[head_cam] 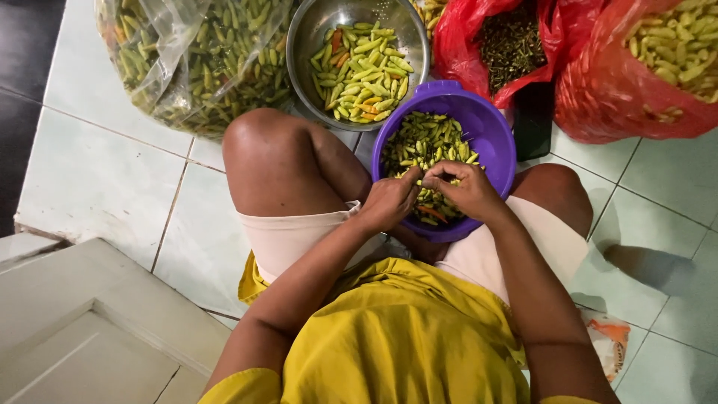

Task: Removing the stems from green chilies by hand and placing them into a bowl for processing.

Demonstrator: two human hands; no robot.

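Chilli: you are pinching one small green chilli [416,174] between both hands, just above the heap in the purple basin [490,127] resting between your knees.
Left hand [389,202]: fingertips are closing together on the chilli's near end.
Right hand [464,188]: fingers are curling, clamped on its other end.
Far side: a steel colander [314,30] of chillies (green, some orange) is sitting beyond the basin.
Far left: a clear bag [172,52] of chillies.
Far right: red bags [598,82].

Pale green tiled floor [97,179], grey panelled door [82,337].
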